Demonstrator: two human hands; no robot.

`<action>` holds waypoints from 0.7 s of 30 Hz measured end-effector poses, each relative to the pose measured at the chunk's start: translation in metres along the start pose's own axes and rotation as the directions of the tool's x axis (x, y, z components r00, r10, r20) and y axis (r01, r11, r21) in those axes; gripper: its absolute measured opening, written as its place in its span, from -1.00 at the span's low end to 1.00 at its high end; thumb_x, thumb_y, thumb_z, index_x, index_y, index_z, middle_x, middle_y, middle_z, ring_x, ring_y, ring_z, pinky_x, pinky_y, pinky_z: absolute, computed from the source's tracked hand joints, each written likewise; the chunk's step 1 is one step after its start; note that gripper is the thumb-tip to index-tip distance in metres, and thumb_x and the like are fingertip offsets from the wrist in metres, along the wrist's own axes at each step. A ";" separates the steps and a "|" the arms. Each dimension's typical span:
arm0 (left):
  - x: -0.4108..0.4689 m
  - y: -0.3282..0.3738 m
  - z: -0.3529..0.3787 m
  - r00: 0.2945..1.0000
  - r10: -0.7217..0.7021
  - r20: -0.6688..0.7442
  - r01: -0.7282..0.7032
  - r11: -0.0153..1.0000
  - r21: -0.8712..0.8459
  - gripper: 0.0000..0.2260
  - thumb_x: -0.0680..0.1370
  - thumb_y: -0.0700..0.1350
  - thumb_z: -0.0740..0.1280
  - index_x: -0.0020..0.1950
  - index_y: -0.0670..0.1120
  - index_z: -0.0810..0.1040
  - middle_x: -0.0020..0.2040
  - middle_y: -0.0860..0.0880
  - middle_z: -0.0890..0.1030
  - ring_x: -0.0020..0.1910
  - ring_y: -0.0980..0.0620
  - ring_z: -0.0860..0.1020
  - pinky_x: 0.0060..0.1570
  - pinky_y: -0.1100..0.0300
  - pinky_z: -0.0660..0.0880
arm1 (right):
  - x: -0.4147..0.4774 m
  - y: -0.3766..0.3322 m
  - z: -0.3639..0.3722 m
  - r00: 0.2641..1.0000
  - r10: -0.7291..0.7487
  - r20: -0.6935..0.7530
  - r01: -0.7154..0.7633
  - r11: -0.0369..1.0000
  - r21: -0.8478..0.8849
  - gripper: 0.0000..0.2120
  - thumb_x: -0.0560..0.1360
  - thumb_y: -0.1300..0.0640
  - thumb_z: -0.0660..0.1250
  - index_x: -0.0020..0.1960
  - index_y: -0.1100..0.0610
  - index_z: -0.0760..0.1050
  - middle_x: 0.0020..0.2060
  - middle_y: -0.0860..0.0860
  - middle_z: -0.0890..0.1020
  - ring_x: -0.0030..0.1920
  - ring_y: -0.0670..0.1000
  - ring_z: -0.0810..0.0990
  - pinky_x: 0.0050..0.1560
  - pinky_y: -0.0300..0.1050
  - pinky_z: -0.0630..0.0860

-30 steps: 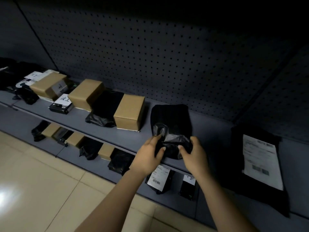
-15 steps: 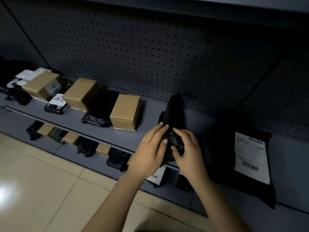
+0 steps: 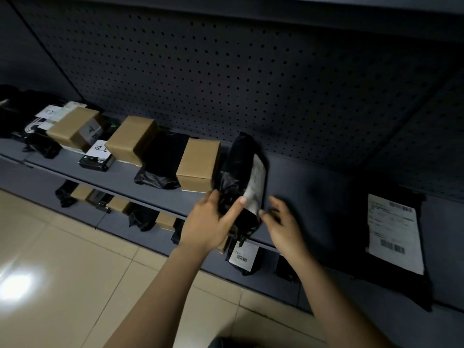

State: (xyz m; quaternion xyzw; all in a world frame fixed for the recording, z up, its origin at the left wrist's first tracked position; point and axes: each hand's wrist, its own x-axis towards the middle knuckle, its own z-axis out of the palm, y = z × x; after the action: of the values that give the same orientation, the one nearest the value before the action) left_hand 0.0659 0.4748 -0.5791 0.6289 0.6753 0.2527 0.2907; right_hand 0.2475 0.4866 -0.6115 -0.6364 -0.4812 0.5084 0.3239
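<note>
Black plastic parcel (image 3: 239,164) stands tipped on its edge above the front of the shelf (image 3: 160,194). Its lower end is bunched in the left hand (image 3: 208,222), whose thumb and fingers curl round the crinkled film while the forefinger lies straight across the front. The right hand (image 3: 283,224) sits just to the right of that grip, its fingertips at the parcel's lower corner. It is smeared by blur, so I cannot tell whether it pinches the film or only touches it. The wrap is thin, glossy and wrinkled, soft-sided and slack, with a white paper label (image 3: 256,183) pasted flat on the face turned toward the right hand. Such film is slippery, and held by one gathered end the load inside would likely sag and slide through the fingers. A drop would land it on the shelf lip or on the tiled floor (image 3: 62,247) below the wrists. Just left of the left hand stands a brown cardboard box (image 3: 198,167), square-cornered and matte, close enough that a swing of the parcel could knock it askew. Well to the right of the right hand lies a larger flat black mailer (image 3: 346,234), limp, with its own barcode label (image 3: 394,229). Beyond the fingers rises a perforated metal back panel (image 3: 251,84).
</note>
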 end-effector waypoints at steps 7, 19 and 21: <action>0.006 -0.033 0.021 0.998 -0.027 -0.048 0.025 0.999 -0.032 -0.59 0.64 -0.04 0.21 0.47 -0.02 0.24 0.15 -0.11 0.56 -0.01 -0.12 0.59 -0.23 0.14 0.43 | 0.018 0.006 0.024 0.997 0.038 0.065 -0.035 0.998 -0.043 -0.44 0.56 0.04 0.35 0.50 -0.06 0.23 0.32 -0.04 0.51 0.25 -0.05 0.51 0.22 -0.09 0.47; 0.007 -0.033 0.046 0.999 0.040 -0.019 -0.043 0.969 -0.245 -0.58 0.64 -0.20 0.18 0.50 0.04 0.31 0.36 0.10 0.49 0.34 0.15 0.44 0.30 0.20 0.42 | -0.004 0.014 0.017 0.968 -0.185 -0.169 0.157 0.974 -0.166 -0.36 0.49 0.23 0.41 0.49 0.00 0.26 0.37 -0.03 0.43 0.32 -0.08 0.44 0.27 -0.17 0.45; 0.009 -0.028 0.047 0.997 0.062 -0.037 -0.070 0.961 -0.269 -0.59 0.65 -0.20 0.18 0.50 0.02 0.31 0.39 0.11 0.46 0.37 0.17 0.40 0.35 0.16 0.39 | -0.008 0.010 0.010 0.952 -0.231 -0.202 0.194 0.963 -0.188 -0.37 0.49 0.25 0.41 0.49 0.00 0.27 0.36 -0.04 0.42 0.30 -0.12 0.42 0.20 -0.32 0.38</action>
State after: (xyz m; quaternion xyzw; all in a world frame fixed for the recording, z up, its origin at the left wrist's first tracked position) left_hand 0.0797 0.4800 -0.6325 0.6020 0.6171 0.3610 0.3556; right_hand 0.2403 0.4749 -0.6206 -0.6584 -0.5484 0.3543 0.3746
